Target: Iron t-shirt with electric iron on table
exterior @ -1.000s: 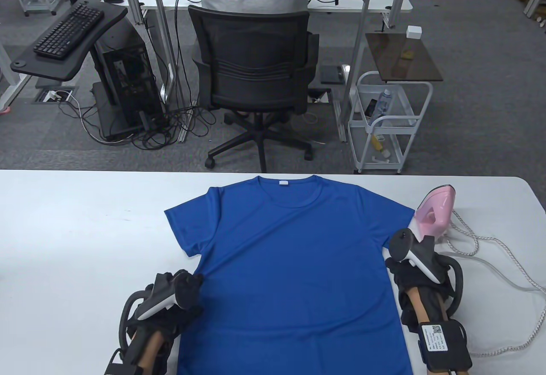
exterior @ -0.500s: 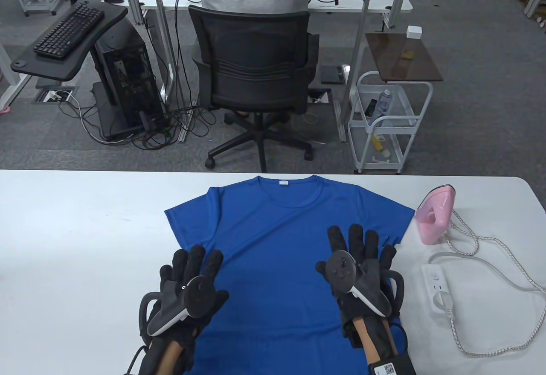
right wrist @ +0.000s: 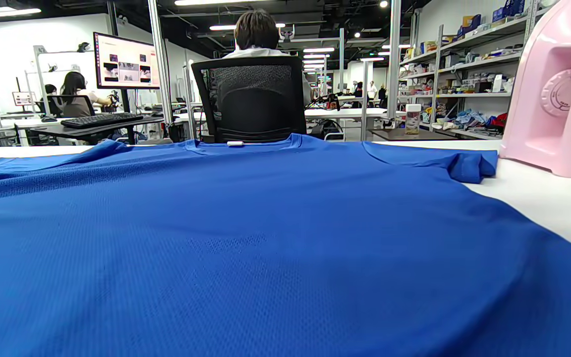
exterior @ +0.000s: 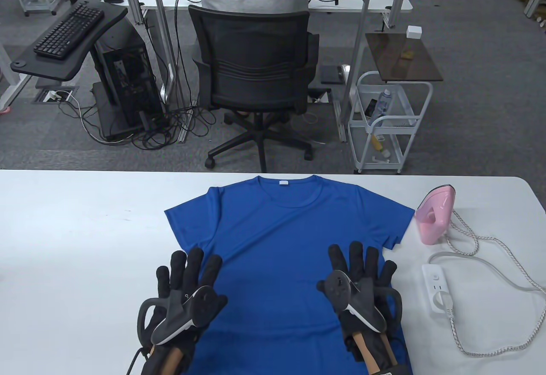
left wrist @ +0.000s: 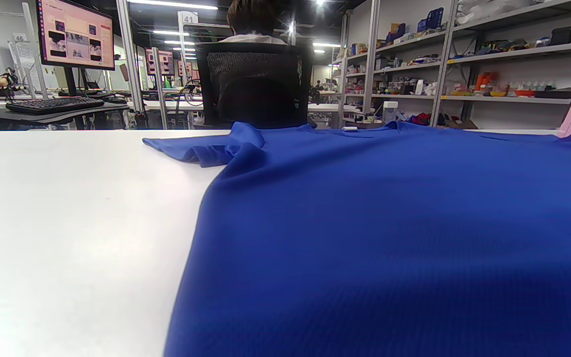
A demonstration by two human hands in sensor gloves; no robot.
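A blue t-shirt (exterior: 286, 242) lies flat on the white table (exterior: 76, 230), collar away from me. It fills the left wrist view (left wrist: 389, 223) and the right wrist view (right wrist: 241, 223). A pink iron (exterior: 434, 216) stands on its heel right of the shirt's right sleeve; it also shows in the right wrist view (right wrist: 553, 99). My left hand (exterior: 187, 270) lies flat, fingers spread, on the shirt's left edge. My right hand (exterior: 360, 264) lies flat, fingers spread, on the shirt's right side. Neither hand holds anything.
A white power strip (exterior: 436, 287) lies right of my right hand, with the iron's braided cord (exterior: 503, 264) looping over the table's right end. Beyond the far edge stand a black office chair (exterior: 256, 76) and a white cart (exterior: 386, 123).
A second ago both hands were at the shirt's side edges. They moved inward onto the shirt, opened flat, and have since slid a little toward me.
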